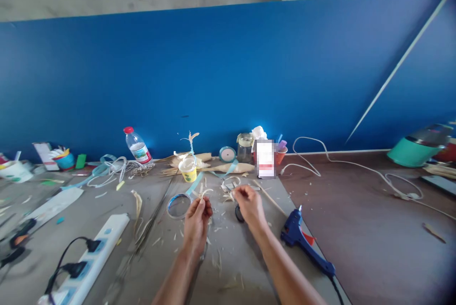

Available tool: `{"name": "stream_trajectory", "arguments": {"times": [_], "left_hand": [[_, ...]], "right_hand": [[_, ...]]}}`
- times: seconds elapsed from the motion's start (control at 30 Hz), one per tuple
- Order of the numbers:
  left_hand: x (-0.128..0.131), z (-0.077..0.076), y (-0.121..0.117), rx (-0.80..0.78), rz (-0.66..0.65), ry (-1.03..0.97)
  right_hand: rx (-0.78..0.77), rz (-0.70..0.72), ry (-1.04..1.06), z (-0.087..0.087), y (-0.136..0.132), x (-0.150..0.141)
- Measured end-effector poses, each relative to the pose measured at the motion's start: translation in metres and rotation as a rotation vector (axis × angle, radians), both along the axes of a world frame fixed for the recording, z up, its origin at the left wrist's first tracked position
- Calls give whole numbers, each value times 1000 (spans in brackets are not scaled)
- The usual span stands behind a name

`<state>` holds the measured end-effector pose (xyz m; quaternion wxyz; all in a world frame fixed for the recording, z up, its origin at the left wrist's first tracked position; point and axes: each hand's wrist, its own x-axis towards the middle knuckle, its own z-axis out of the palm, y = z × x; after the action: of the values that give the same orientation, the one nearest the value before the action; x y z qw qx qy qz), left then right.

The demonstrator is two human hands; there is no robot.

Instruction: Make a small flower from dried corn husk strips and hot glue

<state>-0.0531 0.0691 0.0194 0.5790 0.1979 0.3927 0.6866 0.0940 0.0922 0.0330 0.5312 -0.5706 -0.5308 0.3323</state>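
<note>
My left hand [198, 217] pinches a small flower-like piece of pale curled strips [202, 194] between thumb and fingers, its tips spreading upward. To its right, my right hand [250, 206] is closed in a pinch. Something pale shows at those fingertips, too small to make out. The hands are apart, just above the grey work mat. Behind them stands a yellow and white paper cup [187, 171] with a thin twisted stem [192, 146] rising from it, topped by pale petals. A roll of clear tape [179, 206] lies left of my left hand. Scissors [239, 213] are partly hidden by my right hand.
A blue glue gun [298, 231] lies at the right, its cord running forward. A white power strip [101, 252] with black plugs is at left. Dried husks [231, 167], a bottle [138, 146], a glass jar [245, 148] and a white cable [322, 153] lie along the blue partition.
</note>
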Motion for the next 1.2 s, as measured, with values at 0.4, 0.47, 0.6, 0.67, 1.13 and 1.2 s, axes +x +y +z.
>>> {"name": "stream_trajectory", "arguments": {"times": [0.4,0.47,0.6,0.67,1.13,1.2], "left_hand": [[-1,-7,2,49,-93,20],[-1,-8,2,49,-83,19],[-2,-8,1,58,-67,4],[-3,-7,1,69,-68,11],[-4,-5,1,39,-50,-20],[-4,-4,1,38,-43,-28]], "right_hand": [[-28,41,-267,15,16,27],[-68,101,-358,14,21,27],[-181,148,-514,-1,30,16],[-218,137,-559,-11,34,8],[-129,222,-42,4,66,-2],[-126,245,86,14,75,-3]]}}
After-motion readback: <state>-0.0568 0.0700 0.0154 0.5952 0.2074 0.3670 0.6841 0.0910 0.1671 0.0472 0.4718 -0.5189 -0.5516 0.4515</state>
